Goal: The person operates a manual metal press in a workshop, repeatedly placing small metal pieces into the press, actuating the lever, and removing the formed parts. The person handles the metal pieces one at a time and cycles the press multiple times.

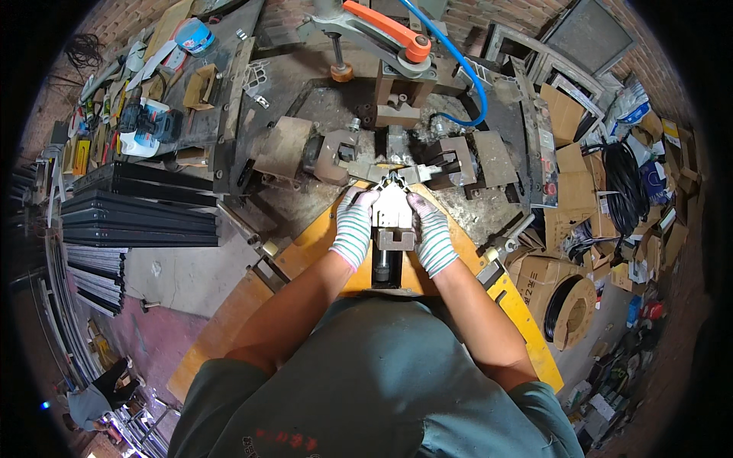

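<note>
My left hand (pixel 353 229), in a white glove with green stripes, is closed at the left side of a bright metal block (pixel 392 212) in the machine. My right hand (pixel 432 235), gloved alike, is closed at the block's right side. Between my fingertips, at the block's far tip, sits a small angled metal profile piece (pixel 392 180). Both hands seem to grip it from either side, though the fingers hide much of it. Brown steel jaws (pixel 334 156) stand left of it, with matching jaws (pixel 456 162) on the right.
An orange clamp lever (pixel 388 29) and a blue air hose (pixel 479 91) hang over the machine's far side. Yellow plates (pixel 313 246) flank my forearms. Dark profiles (pixel 137 217) are stacked at left, below a cordless drill (pixel 145 118). Cardboard boxes and a cable spool (pixel 573 311) crowd the right.
</note>
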Available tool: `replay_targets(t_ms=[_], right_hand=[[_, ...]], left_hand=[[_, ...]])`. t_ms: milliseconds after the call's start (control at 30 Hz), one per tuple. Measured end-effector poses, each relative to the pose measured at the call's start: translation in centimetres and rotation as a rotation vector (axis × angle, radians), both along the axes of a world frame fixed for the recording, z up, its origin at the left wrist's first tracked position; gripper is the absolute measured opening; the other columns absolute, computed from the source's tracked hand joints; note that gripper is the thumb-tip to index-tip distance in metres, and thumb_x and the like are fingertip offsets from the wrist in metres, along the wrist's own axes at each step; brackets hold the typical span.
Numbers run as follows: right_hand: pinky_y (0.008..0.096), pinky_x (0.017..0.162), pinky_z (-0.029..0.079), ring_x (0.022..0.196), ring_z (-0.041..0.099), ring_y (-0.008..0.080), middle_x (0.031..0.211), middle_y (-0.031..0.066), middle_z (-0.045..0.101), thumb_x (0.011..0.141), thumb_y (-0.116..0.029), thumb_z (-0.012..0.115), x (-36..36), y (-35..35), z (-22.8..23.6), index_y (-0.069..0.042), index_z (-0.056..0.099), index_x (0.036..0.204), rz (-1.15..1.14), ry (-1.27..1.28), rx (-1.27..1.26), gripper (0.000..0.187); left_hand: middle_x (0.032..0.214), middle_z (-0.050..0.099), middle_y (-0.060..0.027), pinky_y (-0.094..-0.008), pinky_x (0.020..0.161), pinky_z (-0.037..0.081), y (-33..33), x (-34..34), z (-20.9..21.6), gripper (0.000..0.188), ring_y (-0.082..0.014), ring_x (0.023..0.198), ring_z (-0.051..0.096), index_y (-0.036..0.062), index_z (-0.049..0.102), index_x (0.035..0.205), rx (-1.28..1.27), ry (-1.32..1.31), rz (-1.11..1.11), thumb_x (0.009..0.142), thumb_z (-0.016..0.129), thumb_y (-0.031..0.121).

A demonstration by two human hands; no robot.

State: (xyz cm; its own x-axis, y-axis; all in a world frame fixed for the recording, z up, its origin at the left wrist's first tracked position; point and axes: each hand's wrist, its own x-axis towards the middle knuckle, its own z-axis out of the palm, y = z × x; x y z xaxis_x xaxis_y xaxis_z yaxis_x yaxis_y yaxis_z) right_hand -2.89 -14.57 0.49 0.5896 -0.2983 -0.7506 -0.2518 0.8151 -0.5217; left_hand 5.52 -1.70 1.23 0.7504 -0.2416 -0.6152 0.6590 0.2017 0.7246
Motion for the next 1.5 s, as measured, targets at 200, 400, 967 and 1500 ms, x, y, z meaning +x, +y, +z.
replay_targets(t_ms=[200, 400, 967, 1500], right_hand=[[0.0274, 0.037, 0.024, 0.038, 0.035, 0.009, 0.057, -0.0056, 0.049, 0.092, -0.027, 0.075, -0.2, -0.2, -1.3, -0.011, 0.069, 0.114, 0.008, -0.014, -0.009, 0.028], [0.0277, 0.056, 0.048, 0.069, 0.063, 0.0148, 0.087, 0.0043, 0.068, 0.093, -0.022, 0.073, -0.4, -0.3, -0.2, -0.005, 0.067, 0.115, 0.006, -0.104, 0.087, 0.029], [0.0345, 0.085, 0.057, 0.092, 0.069, 0.0205, 0.107, 0.0104, 0.07, 0.094, -0.016, 0.072, 0.1, 0.1, 1.4, 0.0, 0.066, 0.115, -0.028, 0.014, -0.068, 0.027], [0.0306, 0.067, 0.054, 0.073, 0.063, 0.0125, 0.088, 0.0004, 0.07, 0.094, -0.029, 0.073, 0.2, -0.6, -0.2, -0.009, 0.071, 0.114, 0.019, -0.076, -0.17, 0.028]], left_hand=[[0.066, 0.053, 0.0024, -0.0246, 0.049, 0.043, 0.7, -0.1, -0.8, 0.01, -0.0081, 0.054, 0.048, 0.006, 0.061, 0.093, -0.027, 0.018, -0.047, 0.093, 0.065, 0.015], [0.088, 0.069, -0.0074, -0.0301, 0.068, 0.058, 1.3, -0.1, -2.4, 0.015, -0.0152, 0.075, 0.069, 0.0006, 0.062, 0.106, -0.088, 0.046, -0.076, 0.096, 0.063, 0.011], [0.088, 0.067, -0.0004, -0.0269, 0.076, 0.049, 0.5, -0.7, 0.3, 0.009, -0.0094, 0.081, 0.058, 0.0031, 0.068, 0.098, -0.002, 0.007, -0.007, 0.093, 0.068, 0.011], [0.093, 0.07, -0.0043, -0.0295, 0.079, 0.052, 0.4, -1.2, 0.2, 0.017, -0.0133, 0.083, 0.062, 0.0022, 0.07, 0.105, -0.065, -0.121, -0.006, 0.094, 0.07, 0.015]])
